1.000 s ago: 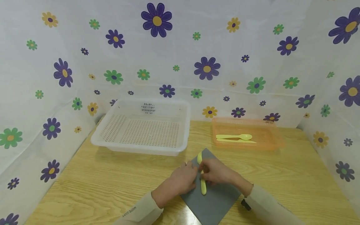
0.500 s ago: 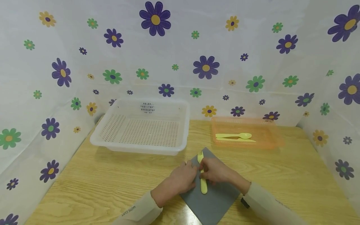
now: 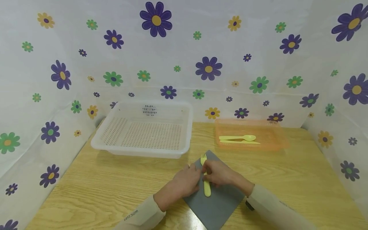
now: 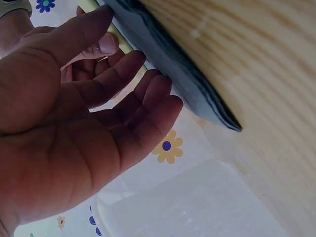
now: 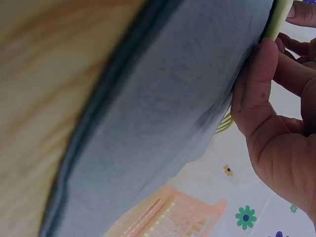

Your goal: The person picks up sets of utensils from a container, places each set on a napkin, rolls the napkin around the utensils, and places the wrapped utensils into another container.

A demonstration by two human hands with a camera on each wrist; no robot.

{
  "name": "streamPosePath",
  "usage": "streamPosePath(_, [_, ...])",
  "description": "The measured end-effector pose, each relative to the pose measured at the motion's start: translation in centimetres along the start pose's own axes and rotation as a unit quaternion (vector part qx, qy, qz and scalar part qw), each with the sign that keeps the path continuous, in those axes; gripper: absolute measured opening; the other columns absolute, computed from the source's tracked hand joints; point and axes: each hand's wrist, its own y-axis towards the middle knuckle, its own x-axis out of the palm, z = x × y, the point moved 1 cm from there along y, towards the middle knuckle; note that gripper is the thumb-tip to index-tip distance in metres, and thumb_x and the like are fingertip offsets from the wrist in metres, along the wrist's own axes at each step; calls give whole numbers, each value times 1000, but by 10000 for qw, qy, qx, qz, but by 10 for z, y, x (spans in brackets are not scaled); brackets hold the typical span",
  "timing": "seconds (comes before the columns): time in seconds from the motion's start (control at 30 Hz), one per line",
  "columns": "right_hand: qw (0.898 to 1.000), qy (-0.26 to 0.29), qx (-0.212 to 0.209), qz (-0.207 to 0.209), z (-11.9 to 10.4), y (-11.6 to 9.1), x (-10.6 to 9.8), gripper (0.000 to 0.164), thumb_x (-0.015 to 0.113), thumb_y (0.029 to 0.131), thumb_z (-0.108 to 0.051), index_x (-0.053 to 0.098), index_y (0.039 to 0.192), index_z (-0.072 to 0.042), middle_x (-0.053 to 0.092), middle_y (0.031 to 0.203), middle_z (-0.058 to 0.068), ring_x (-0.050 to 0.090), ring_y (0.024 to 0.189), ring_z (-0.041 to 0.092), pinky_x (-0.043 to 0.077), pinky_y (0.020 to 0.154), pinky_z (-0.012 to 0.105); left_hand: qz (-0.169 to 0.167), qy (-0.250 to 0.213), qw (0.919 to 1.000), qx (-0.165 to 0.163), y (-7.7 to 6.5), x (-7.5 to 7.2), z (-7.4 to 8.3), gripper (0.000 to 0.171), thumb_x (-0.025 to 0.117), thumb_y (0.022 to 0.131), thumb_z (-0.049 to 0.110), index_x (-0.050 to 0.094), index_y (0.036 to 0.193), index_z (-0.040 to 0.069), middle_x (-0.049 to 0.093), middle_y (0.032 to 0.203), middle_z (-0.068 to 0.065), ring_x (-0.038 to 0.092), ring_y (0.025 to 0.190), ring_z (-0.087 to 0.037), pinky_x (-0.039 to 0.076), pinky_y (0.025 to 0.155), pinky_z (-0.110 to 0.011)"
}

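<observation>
A pale yellow fork [image 3: 207, 188] lies lengthwise over a folded grey napkin [image 3: 221, 207], its tines toward the far corner. My right hand [image 3: 217, 172] pinches the fork around the middle of its handle, hiding part of it. Close beside it on the left, my left hand [image 3: 186, 180] rests on the napkin's left edge. In the left wrist view, the loosely bent fingers of that hand touch the napkin [image 4: 197, 94], whose layered folds show at the rim. The right wrist view has the right thumb and fingers [image 5: 261, 74] at the handle, against the napkin.
A white perforated basket [image 3: 143, 151] stands at the back left of the wooden table [image 3: 115, 179]. At the back right, an orange tray [image 3: 273, 140] holds a yellow spoon [image 3: 249, 138] and a yellow knife [image 3: 247, 142]. Flower-patterned sheeting [image 3: 172, 48] encloses the table's back and sides.
The fork has rolled from nearly edge-on to flatter, with its tines now showing more plainly. Both hands keep almost the same places, and the head view has shifted slightly.
</observation>
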Motion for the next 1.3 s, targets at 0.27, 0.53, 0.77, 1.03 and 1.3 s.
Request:
streamPosePath(0.27, [9996,-187,101,173,1,6,1,12,66,85,-6,55,88,-1,54,56,2,52,38,11,42,37,26,17,21,10000,31,1,0,-1,35,69,85,32,60,108,7,51,93,-6,48,79,-17,46,58,-25])
streamPosePath(0.53, [9918,-1190,-64,464,2,9,5,50,62,89,-23,42,45,-16,29,37,-13,27,32,1,21,34,18,146,-129,9998,62,-3,-1,-1,29,70,83,29,59,100,8,50,91,-7,49,80,-19,46,58,-27])
streamPosePath(0.77, [9923,-1154,359,281,-3,12,3,51,57,91,-23,42,43,-14,33,35,-9,32,27,4,23,31,19,247,-102,9996,67,-2,0,-2,28,70,83,27,59,99,7,50,90,-7,49,79,-20,47,59,-28])
streamPosePath(1.03, [9949,-681,726,191,0,14,1,49,55,90,-21,38,44,-15,30,37,-9,35,27,6,29,29,20,322,-49,9994,111,-2,1,-1,31,72,80,30,60,97,7,51,90,-7,52,80,-22,49,59,-29])
streamPosePath(1.3, [9981,160,584,-65,7,12,-4,36,48,90,-8,49,54,-9,48,42,-2,47,32,8,40,32,24,39,-119,9999,68,-1,0,-2,32,70,84,30,60,102,6,51,92,-7,49,79,-19,47,57,-27])
